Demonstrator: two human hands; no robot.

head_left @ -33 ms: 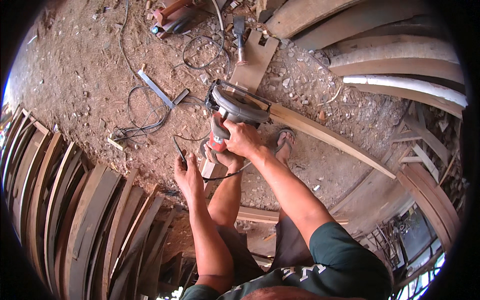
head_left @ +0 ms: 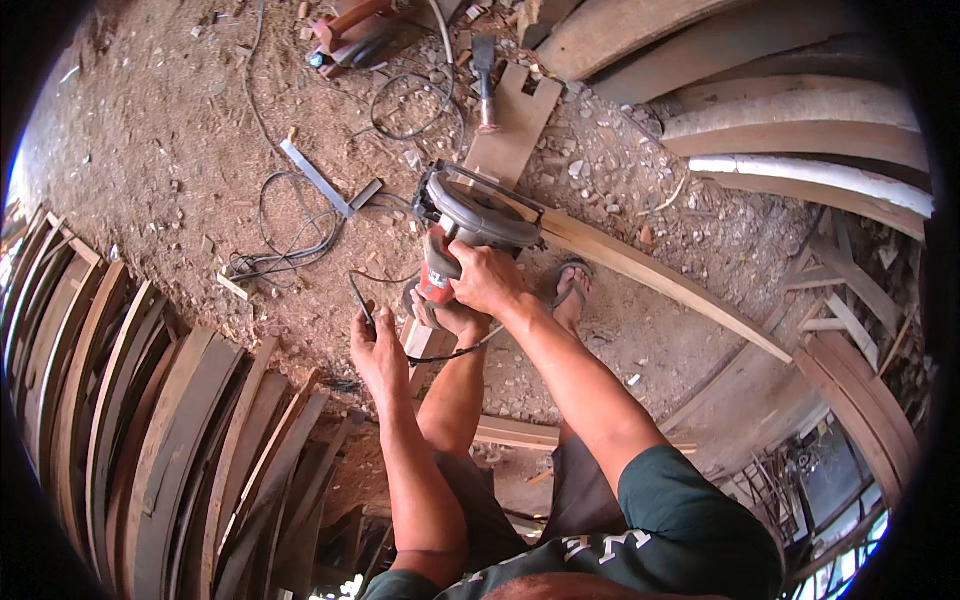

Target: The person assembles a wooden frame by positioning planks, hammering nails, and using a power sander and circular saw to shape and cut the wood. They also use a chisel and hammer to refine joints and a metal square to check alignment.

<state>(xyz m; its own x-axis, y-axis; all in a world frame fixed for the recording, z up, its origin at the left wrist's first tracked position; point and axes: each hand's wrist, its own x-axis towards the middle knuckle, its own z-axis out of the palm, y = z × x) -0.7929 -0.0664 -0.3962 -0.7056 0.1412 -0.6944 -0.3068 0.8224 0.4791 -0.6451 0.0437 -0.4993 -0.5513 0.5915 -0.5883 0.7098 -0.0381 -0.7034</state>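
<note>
My right hand [head_left: 487,280] is closed round the red-and-black rear handle of a circular saw [head_left: 482,218]. The saw's grey guard sits over the end of a long pale plank [head_left: 655,278], which slants away to the lower right. Whether the blade touches the wood is hidden. To the left of the handle, my left hand [head_left: 378,352] pinches a black power cord [head_left: 360,297] between thumb and fingers. The cord loops up toward the saw, and a stretch of it also passes behind my left wrist and across my leg.
A try square [head_left: 318,180] lies near a coiled cable [head_left: 285,262] on the dirt floor. Beyond the saw are a notched board [head_left: 518,120], a wide chisel-like tool [head_left: 484,75] and a red power tool [head_left: 350,30]. Curved timbers stand at left [head_left: 170,430] and upper right [head_left: 790,110].
</note>
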